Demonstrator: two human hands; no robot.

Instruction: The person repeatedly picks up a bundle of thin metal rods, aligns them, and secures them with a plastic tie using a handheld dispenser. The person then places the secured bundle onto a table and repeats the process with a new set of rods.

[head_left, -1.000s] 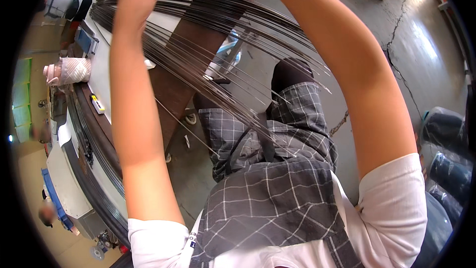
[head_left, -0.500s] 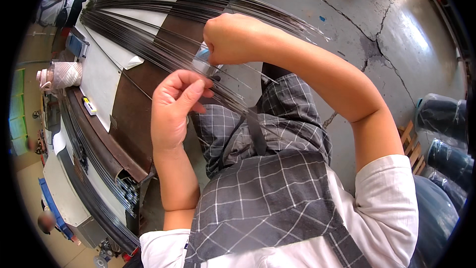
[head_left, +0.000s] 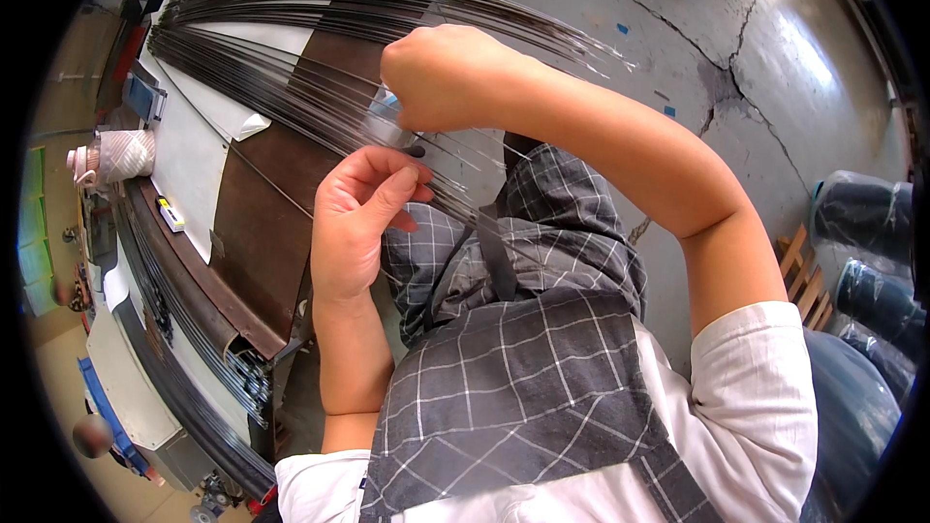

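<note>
Long thin black rods (head_left: 262, 87) lie fanned across the table, their near ends reaching over my lap. My left hand (head_left: 358, 223) is closed in a pinch, thumb against fingertips, around a few rods near their ends. Beyond it and to the right, my right hand (head_left: 441, 77) is closed in a fist over the rods, knuckles up. What its fingers hold is hidden. A small pale blue and clear piece (head_left: 385, 114) shows beside the right fist, partly behind the rods. Another group of rods (head_left: 465, 5) extends past the table on the far side.
White sheets (head_left: 184, 165) cover part of the brown tabletop (head_left: 257, 242). A wrapped pink bottle (head_left: 121, 155) and a small yellow-and-white box (head_left: 170, 214) stand at the left. More rods (head_left: 247, 383) lie on a lower rack. Plastic-wrapped dark rolls (head_left: 862, 223) stand at the right on cracked grey floor.
My left hand has shifted slightly right, closer to the rod ends. The right fist has moved slightly left. The whole view has shifted a little.
</note>
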